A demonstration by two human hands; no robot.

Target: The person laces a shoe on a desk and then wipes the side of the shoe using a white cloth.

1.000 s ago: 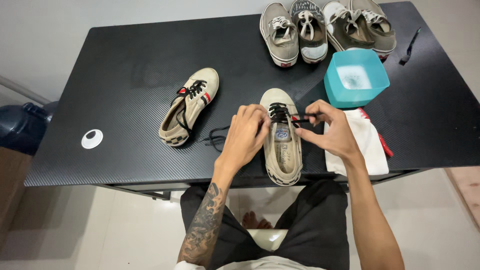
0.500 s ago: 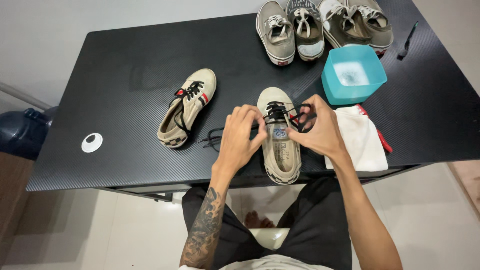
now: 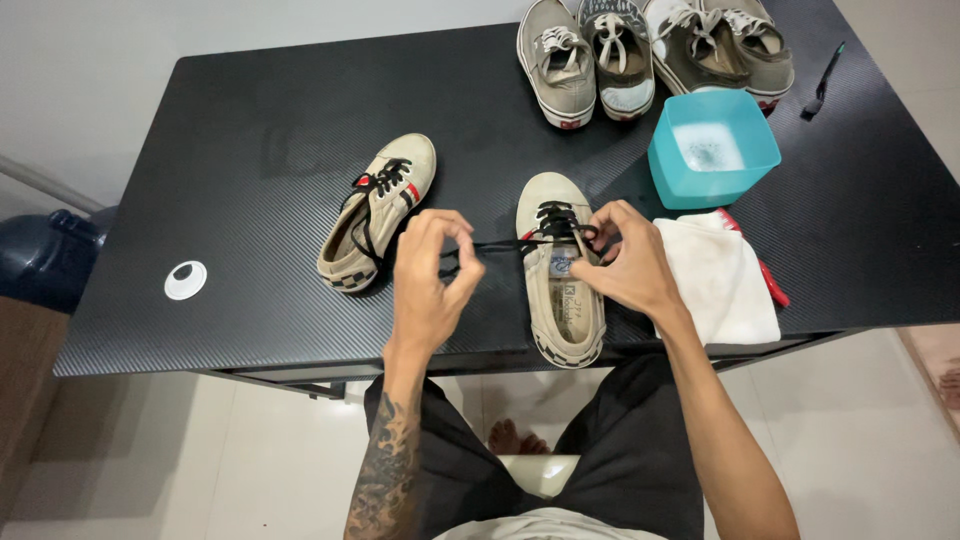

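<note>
Between the grips: a black lace (image 3: pixel 497 243) runs taut, its long axis crosswise, right of the left hand's pinch.
Left hand (image 3: pixel 428 280): fingers closed on the lace's free end.
Right hand (image 3: pixel 625 262): fingertips pinched at the eyelets, nearer the shoe.
Beige shoe (image 3: pixel 560 272): toe pointing away, on the black surface (image 3: pixel 250 130).
Beyond the right grip: teal bowl (image 3: pixel 712 150).

beige sneaker (image 3: pixel 562 290) | upright, toe away | black lace (image 3: pixel 497 244) taut leftward
</note>
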